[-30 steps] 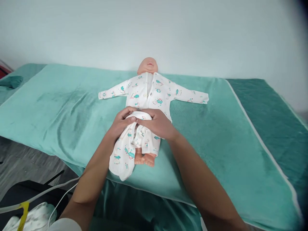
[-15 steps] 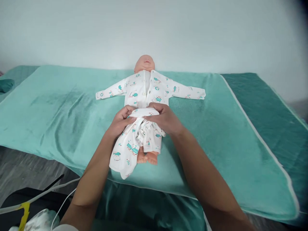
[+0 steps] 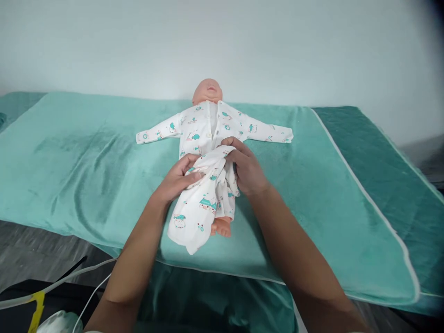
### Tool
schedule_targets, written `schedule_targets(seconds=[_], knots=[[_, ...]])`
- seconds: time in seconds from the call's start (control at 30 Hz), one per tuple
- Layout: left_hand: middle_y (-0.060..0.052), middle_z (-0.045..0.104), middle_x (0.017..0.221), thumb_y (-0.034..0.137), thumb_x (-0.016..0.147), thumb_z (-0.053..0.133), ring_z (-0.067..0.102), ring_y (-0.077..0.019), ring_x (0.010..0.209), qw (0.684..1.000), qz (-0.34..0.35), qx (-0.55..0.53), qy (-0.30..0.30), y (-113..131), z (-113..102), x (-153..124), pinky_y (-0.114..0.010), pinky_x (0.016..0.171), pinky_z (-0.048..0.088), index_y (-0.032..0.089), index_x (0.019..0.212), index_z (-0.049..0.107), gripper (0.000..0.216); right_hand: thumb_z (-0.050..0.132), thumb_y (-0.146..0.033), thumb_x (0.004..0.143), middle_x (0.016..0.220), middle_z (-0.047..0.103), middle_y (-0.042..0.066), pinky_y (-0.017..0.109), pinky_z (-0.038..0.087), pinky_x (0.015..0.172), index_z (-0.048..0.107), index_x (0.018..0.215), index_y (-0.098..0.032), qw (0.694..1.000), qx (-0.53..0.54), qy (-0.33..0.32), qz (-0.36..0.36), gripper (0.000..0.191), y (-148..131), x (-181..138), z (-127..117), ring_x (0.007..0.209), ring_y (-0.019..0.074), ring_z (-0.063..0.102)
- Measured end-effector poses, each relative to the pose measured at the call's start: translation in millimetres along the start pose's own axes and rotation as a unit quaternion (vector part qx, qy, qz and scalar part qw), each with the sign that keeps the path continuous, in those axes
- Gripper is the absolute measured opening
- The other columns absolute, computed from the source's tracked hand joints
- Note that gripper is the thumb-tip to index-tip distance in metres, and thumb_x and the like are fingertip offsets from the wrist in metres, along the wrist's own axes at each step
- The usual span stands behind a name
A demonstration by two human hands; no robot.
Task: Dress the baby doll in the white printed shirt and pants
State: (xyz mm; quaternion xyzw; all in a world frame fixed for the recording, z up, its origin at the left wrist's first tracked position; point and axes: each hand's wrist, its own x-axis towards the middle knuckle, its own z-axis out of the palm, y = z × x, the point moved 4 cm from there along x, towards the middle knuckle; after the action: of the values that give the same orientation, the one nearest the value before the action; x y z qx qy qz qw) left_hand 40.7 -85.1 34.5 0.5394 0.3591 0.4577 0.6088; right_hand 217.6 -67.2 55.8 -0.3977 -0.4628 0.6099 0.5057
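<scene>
A baby doll (image 3: pixel 207 91) lies on its back on a teal blanket (image 3: pixel 86 152), arms spread, wearing a white printed shirt (image 3: pixel 211 127). White printed baby trousers (image 3: pixel 197 210) are bunched over its hips and legs, and its bare feet (image 3: pixel 221 227) stick out below. My left hand (image 3: pixel 178 178) is closed on the left side of the trousers' waistband. My right hand (image 3: pixel 244 166) is closed on the right side of the waistband, at the doll's belly.
The blanket covers a bed against a pale wall; a darker green cover (image 3: pixel 388 157) lies at the right. At the lower left are a white cable (image 3: pixel 62 280), a yellow strap (image 3: pixel 36 307) and a white bundle (image 3: pixel 57 322) on a dark floor.
Both hands have moved up the doll's body with the waistband, from the hips toward the belly. The loose trouser leg has swung to the right, over the doll's legs.
</scene>
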Motion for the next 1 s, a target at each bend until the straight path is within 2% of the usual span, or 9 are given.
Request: schedule_targets(seconds=[0.1, 0.2, 0.37, 0.43, 0.5, 0.57, 0.7, 0.87, 1.0], knots=[[-0.004, 0.069, 0.102, 0.057, 0.061, 0.091, 0.062, -0.0224, 0.093, 0.998, -0.008, 0.046, -0.052, 2.3, 0.7, -0.2, -0.028, 0.079, 0.047, 0.02, 0.107, 0.07, 0.063, 0.066, -0.031, 0.073, 0.066, 0.052, -0.006, 0.024, 0.036, 0.05, 0.054, 0.088, -0.026, 1.0, 0.01, 0.026, -0.006, 0.02, -0.1, 0.5, -0.9, 0.054, 0.0117, 0.045], [-0.003, 0.069, 0.099, 0.046, 0.063, 0.093, 0.062, -0.0213, 0.09, 0.996, -0.022, 0.05, -0.064, -0.6, 0.1, 1.0, -0.028, 0.079, 0.047, 0.018, 0.105, 0.072, 0.054, 0.068, -0.03, 0.071, 0.067, 0.052, -0.005, 0.023, 0.035, 0.05, 0.054, 0.088, -0.025, 1.0, 0.022, 0.007, -0.005, 0.022, 0.2, 1.1, -1.0, 0.055, 0.0109, 0.045], [0.001, 0.065, 0.087, 0.042, 0.069, 0.09, 0.059, -0.015, 0.08, 1.0, 0.0, -0.002, 0.029, -7.5, -3.4, 0.6, -0.024, 0.074, 0.045, 0.019, 0.092, 0.067, 0.04, 0.078, -0.034, 0.072, 0.064, 0.048, -0.009, 0.021, 0.032, 0.05, 0.054, 0.09, -0.024, 0.995, -0.01, -0.098, -0.015, 0.032, -0.7, -0.4, 2.1, 0.053, 0.0082, 0.038], [0.003, 0.061, 0.081, 0.042, 0.071, 0.089, 0.055, -0.0114, 0.071, 0.998, 0.005, -0.036, 0.054, -8.9, -3.8, -0.5, -0.022, 0.068, 0.044, 0.02, 0.088, 0.063, 0.039, 0.082, -0.038, 0.073, 0.068, 0.052, -0.008, 0.021, 0.035, 0.052, 0.056, 0.094, -0.023, 0.988, -0.061, -0.142, -0.015, 0.037, -3.0, -2.7, 5.2, 0.056, 0.0089, 0.043], [0.005, 0.058, 0.076, 0.044, 0.073, 0.087, 0.051, -0.0097, 0.065, 0.996, 0.007, -0.058, 0.069, -8.8, -4.3, -1.1, -0.02, 0.062, 0.042, 0.02, 0.087, 0.06, 0.039, 0.086, -0.041, 0.072, 0.082, 0.062, -0.004, 0.023, 0.042, 0.06, 0.06, 0.099, -0.021, 0.973, -0.142, -0.183, -0.023, 0.043, -7.2, -5.7, 9.4, 0.069, 0.0117, 0.054], [0.005, 0.056, 0.073, 0.048, 0.073, 0.087, 0.049, -0.0095, 0.062, 0.995, 0.011, -0.058, 0.077, -7.4, -5.2, -0.8, -0.02, 0.059, 0.041, 0.021, 0.086, 0.059, 0.041, 0.085, -0.045, 0.073, 0.095, 0.068, 0.0, 0.025, 0.047, 0.069, 0.065, 0.103, -0.019, 0.944, -0.227, -0.237, -0.02, 0.044, -10.5, -9.4, 14.7, 0.083, 0.016, 0.061], [0.004, 0.057, 0.074, 0.053, 0.071, 0.087, 0.05, -0.0105, 0.064, 0.996, 0.023, -0.025, 0.08, -4.9, -7.7, 1.4, -0.021, 0.062, 0.043, 0.021, 0.085, 0.06, 0.044, 0.079, -0.058, 0.077, 0.084, 0.07, 0.0, 0.027, 0.046, 0.068, 0.069, 0.088, -0.018, 0.891, -0.315, -0.325, 0.02, 0.043, -11.0, -15.9, 19.8, 0.079, 0.0171, 0.062], [0.002, 0.062, 0.082, 0.057, 0.075, 0.083, 0.055, -0.0135, 0.074, 0.993, 0.052, 0.039, 0.097, -7.6, -8.8, 5.4, -0.023, 0.072, 0.046, 0.021, 0.089, 0.063, 0.043, 0.085, -0.058, 0.068, 0.081, 0.069, -0.001, 0.027, 0.045, 0.068, 0.069, 0.086, -0.018, 0.88, -0.347, -0.325, 0.007, 0.047, -12.0, -21.8, 25.0, 0.076, 0.0164, 0.06], [0.001, 0.064, 0.085, 0.057, 0.077, 0.08, 0.056, -0.0146, 0.077, 0.992, 0.062, 0.037, 0.108, -12.1, -7.6, 7.5, -0.024, 0.073, 0.047, 0.022, 0.093, 0.066, 0.041, 0.08, -0.048, 0.075, 0.085, 0.073, 0.0, 0.029, 0.047, 0.074, 0.071, 0.089, -0.019, 0.904, -0.364, -0.224, 0.006, 0.033, -11.7, -23.6, 26.6, 0.082, 0.0192, 0.065]])
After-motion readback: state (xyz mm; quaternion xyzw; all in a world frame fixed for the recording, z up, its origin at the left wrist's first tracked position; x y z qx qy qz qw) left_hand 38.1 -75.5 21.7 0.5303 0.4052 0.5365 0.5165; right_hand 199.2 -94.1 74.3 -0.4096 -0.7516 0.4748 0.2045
